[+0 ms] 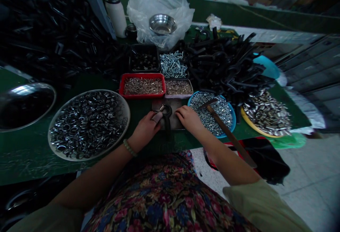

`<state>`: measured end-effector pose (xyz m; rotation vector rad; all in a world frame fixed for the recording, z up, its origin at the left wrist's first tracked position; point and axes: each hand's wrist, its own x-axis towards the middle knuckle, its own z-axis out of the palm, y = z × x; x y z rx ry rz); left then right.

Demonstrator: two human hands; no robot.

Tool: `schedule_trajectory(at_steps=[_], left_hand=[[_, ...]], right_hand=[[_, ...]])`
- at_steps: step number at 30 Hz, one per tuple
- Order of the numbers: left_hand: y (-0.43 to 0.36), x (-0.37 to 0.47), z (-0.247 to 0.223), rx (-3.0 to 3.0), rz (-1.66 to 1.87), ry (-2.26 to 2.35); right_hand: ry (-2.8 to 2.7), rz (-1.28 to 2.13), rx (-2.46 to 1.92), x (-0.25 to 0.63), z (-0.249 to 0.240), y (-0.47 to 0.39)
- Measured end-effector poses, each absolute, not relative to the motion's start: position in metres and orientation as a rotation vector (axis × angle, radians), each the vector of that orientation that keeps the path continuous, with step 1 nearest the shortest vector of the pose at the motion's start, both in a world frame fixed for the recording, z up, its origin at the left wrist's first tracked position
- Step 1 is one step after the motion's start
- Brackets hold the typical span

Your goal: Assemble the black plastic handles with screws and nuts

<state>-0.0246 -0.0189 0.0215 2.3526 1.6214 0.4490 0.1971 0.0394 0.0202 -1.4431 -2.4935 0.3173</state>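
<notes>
My left hand (147, 127) grips a black part with a round, ring-like head (166, 113) over a flat metal plate (174, 123). A small shiny metal piece (161, 108) sits at the head of that part, near my thumb. On the plate's right side, my right hand (189, 118) has its fingers bent and close together, and their tips hide whatever may be between them. Just beyond the plate are a red tray (122, 86) of small metal pins and a pale tray (178, 96) of tiny brass-coloured pieces.
A hammer (221, 124) lies across a blue basin (233, 118) of nuts at right. A wide tray (54, 147) of dark rings stands at left. Bolts (173, 64), black parts (220, 62) and metal sleeves (268, 113) are piled around. A steel bowl (162, 24) sits behind.
</notes>
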Motion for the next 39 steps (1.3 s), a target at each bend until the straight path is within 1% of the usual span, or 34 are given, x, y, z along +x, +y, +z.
schedule_trajectory(at_steps=[4,14,17,23,28,33,39], left_hand=[[-0.019,-0.024,0.023,2.373,0.412,1.611],[-0.019,-0.022,0.027,2.388,0.375,1.622],[-0.018,-0.019,0.029,2.396,0.351,1.618],[-0.007,0.002,0.038,2.410,0.278,1.516],[-0.003,0.009,0.038,2.393,0.298,1.504],[-0.003,0.007,0.036,2.383,0.312,1.503],[-0.003,0.007,0.036,2.389,0.320,1.506]], right_hand=[[-2.508,0.203,-1.451,0.198,0.017,0.032],[-2.537,0.126,-1.501,0.187,0.012,0.037],[-2.478,0.266,-1.495,0.190,0.015,0.042],[-2.045,0.744,-1.451,0.204,0.036,0.069],[-1.940,1.022,-1.354,0.204,0.040,0.086],[-1.894,1.064,-1.354,0.201,0.034,0.092],[-2.082,0.872,-1.374,0.196,0.029,0.092]])
